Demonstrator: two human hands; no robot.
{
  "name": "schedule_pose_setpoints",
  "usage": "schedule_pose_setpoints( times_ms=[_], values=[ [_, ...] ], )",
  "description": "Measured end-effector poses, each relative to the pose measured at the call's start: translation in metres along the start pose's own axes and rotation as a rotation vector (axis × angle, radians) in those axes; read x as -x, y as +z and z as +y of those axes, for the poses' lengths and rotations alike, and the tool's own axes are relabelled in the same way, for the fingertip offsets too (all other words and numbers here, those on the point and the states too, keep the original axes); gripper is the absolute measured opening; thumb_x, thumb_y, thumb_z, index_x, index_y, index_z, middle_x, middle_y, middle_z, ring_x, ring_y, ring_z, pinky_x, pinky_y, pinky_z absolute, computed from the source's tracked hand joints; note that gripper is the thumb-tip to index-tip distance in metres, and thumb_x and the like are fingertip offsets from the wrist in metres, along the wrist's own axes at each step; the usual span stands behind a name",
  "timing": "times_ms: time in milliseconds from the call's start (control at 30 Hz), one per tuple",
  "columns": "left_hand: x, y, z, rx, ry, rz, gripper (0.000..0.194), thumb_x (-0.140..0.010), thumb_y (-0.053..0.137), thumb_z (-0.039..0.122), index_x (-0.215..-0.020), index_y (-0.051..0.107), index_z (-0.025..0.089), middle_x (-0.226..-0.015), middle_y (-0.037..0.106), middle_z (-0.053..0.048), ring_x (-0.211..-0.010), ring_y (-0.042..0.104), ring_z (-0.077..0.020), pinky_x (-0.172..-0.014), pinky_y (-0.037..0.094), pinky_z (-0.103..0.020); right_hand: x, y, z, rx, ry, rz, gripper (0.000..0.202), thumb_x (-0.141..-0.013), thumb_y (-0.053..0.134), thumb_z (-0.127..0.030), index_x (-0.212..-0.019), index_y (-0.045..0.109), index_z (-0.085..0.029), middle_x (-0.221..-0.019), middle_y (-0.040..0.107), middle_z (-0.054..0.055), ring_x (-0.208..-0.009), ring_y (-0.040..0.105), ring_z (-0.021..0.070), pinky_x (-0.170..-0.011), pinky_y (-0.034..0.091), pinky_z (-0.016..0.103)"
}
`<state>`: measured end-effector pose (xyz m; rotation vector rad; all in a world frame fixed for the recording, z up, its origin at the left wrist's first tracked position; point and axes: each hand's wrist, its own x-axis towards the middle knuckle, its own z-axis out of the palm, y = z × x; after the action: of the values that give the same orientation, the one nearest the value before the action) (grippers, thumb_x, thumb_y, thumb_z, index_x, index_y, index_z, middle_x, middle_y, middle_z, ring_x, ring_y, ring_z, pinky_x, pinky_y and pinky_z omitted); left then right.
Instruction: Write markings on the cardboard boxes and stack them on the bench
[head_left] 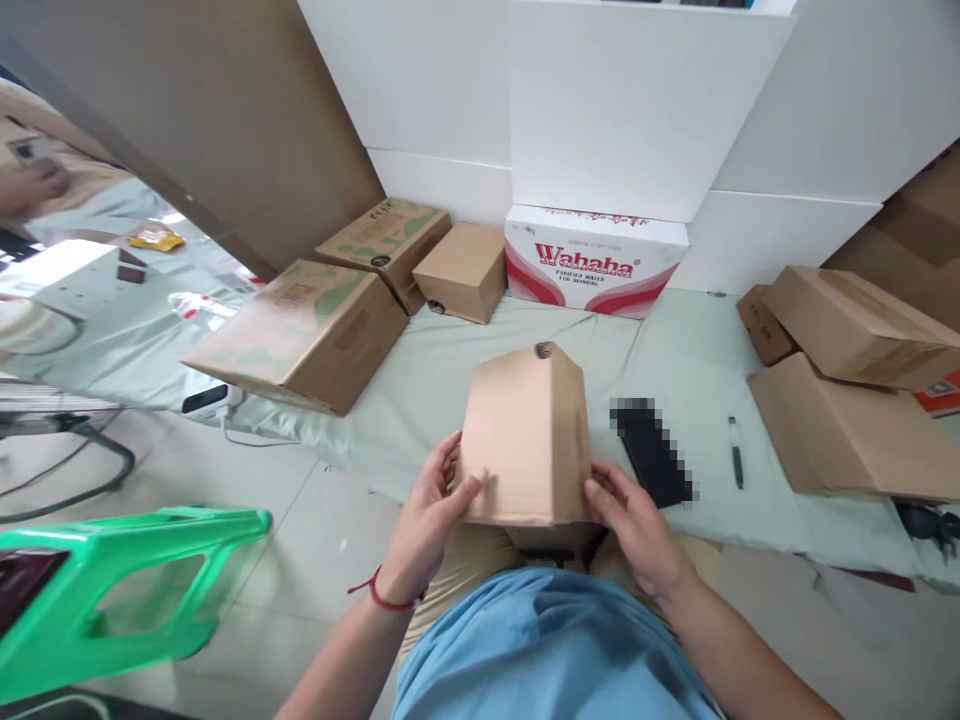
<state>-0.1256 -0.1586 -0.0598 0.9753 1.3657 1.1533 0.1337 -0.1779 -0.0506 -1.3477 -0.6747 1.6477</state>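
A plain cardboard box [510, 430] is tilted between my two hands at the front edge of the cloth-covered table. My left hand [439, 495] grips its left side, thumb on the broad face and the other fingers curled behind the edge. On the opposite side, my right hand [626, 510] presses its fingers against the narrower face near the lower corner. A dark round mark shows at the box's top edge. Just right of the box lies a black, pixelated flat object [652, 455]. Farther right is a pen [736, 455].
Behind stand a white and red Wahaha carton [596, 262], a small cardboard box [461, 268] and printed cartons [300, 325]. More boxes [855, 420] are stacked at right. A green plastic stool [142, 590] stands on the floor at left. Another person's hand [34, 185] shows far left.
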Motion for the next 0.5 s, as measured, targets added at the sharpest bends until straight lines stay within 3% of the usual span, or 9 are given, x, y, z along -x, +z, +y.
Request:
schedule_pose_setpoints(
  times_ms=[67,200,367,500],
  values=[
    [0.003,0.013,0.008,0.024,-0.041,-0.061,0.085,-0.079,0.090,0.053,-0.150,0.057,0.019,-0.155,0.063,-0.016,-0.144,0.060,-0.0337,-0.113,0.056,-0.041,-0.008,-0.005,-0.005,-0.098,-0.008,0.108,0.061,-0.063,0.098,-0.063,-0.110,0.082,-0.028,-0.121,0.082,0.005,-0.121,0.072,0.0301,-0.089,0.063,0.038],
    [0.010,0.033,0.013,0.011,-0.017,-0.122,0.084,-0.082,0.088,0.052,-0.153,0.056,0.020,-0.160,0.059,-0.015,-0.148,0.056,-0.0349,-0.122,0.051,-0.047,-0.013,-0.010,-0.005,-0.246,0.043,0.142,0.060,-0.064,0.099,-0.056,-0.113,0.081,-0.026,-0.126,0.081,0.006,-0.118,0.073,0.0303,-0.083,0.063,0.038],
    [0.015,0.030,0.001,-0.022,0.006,-0.124,0.084,-0.080,0.090,0.053,-0.151,0.057,0.022,-0.162,0.057,-0.015,-0.151,0.053,-0.0349,-0.125,0.046,-0.048,-0.006,-0.012,-0.003,-0.339,0.013,0.118,0.056,-0.066,0.100,-0.043,-0.117,0.081,-0.028,-0.131,0.079,0.004,-0.128,0.070,0.0275,-0.101,0.060,0.038],
    [0.018,0.024,-0.002,-0.054,0.052,-0.116,0.081,-0.083,0.089,0.053,-0.152,0.056,0.026,-0.162,0.057,-0.014,-0.152,0.053,-0.0336,-0.124,0.048,-0.047,-0.004,-0.015,-0.002,-0.343,0.040,0.072,0.056,-0.068,0.097,-0.040,-0.121,0.081,-0.031,-0.140,0.076,0.003,-0.131,0.068,0.0288,-0.098,0.061,0.039]
  ],
)
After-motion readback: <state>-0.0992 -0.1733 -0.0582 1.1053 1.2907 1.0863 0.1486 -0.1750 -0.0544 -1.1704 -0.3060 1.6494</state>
